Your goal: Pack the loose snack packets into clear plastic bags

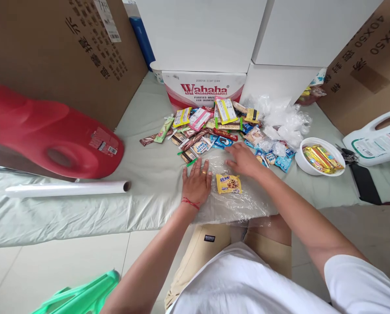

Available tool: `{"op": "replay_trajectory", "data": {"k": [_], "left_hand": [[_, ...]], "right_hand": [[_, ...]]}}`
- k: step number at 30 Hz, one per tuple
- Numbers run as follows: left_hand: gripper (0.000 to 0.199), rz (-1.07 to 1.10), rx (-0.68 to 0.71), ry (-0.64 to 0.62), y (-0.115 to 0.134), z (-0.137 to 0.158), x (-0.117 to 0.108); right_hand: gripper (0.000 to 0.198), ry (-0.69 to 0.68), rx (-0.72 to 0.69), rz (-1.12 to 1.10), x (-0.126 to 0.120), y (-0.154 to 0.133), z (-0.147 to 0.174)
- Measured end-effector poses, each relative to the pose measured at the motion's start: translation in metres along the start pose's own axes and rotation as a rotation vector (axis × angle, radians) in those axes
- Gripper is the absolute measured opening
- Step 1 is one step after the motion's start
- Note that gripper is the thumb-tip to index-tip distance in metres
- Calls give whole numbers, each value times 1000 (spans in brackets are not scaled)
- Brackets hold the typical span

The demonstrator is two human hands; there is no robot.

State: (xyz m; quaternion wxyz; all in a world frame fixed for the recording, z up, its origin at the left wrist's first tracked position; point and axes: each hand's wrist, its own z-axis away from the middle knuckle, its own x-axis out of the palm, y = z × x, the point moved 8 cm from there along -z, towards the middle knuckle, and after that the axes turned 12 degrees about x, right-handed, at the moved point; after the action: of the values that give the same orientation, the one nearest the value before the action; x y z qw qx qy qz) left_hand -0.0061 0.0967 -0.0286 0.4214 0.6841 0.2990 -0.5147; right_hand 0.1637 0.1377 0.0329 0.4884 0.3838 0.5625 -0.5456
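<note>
- Clear film (219, 207): under yellow pkt (228, 184) & out on all sides of it, near edge creased, drooping past table edge on pkt's near side. Prob. v. light, limp, clingy, easily wrinkled or torn; best held by outer edges/corners, both hands, w/ light even tension, not mid-sheet.
- Yellow pkt: lying flat on the film, b/w the two hands, neither touching it. Cookie print on wrapper, so contents prob. brittle; wrapper looks thin & crinkly, maybe a bit slippery. Should be light; take by the long sides or crimped ends, thumb vs. fingers, no squeezing the middle.
- L hand (196, 185): just left of pkt, palm down, fingers spread & straight, nothing in grip; seems to rest at the film's left edge.
- Film roll (67, 188): well left of pkt, lying lengthwise, hollow core end facing pkt. Likely heavier & stiffer than the sheet, apt to roll; hold around the barrel.
- R hand (245, 159): just beyond pkt, slightly to its right, palm down, fingers loosely bent, thumb apart, no object seen in grip; can't tell if fingertips touch film or hover.
- White tub (300, 162): right of pkt, a bit farther out, w/ gold-wrapped bars (322, 159) inside.
- Snack heap (200, 131): beyond pkt, mixed small wrapped pcs, loosely piled.
- Crumpled clear plastic (289, 126): beyond pkt to the right, against the heap.
</note>
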Motion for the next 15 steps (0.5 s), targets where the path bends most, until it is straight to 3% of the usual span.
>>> {"op": "replay_trajectory", "data": {"k": [3, 7, 10, 15], "left_hand": [[59, 84, -2, 93, -5, 2, -5], [59, 265, -10, 313, -21, 7, -11], [70, 355, -24, 395, -32, 10, -9], [93, 321, -76, 365, -35, 10, -8]], "right_hand": [[41, -98, 23, 78, 20, -2, -26], [21, -162, 16, 3, 32, 1, -39], [17, -150, -98, -104, 21, -2, -32], [17, -33, -291, -202, -11, -14, 15]]}}
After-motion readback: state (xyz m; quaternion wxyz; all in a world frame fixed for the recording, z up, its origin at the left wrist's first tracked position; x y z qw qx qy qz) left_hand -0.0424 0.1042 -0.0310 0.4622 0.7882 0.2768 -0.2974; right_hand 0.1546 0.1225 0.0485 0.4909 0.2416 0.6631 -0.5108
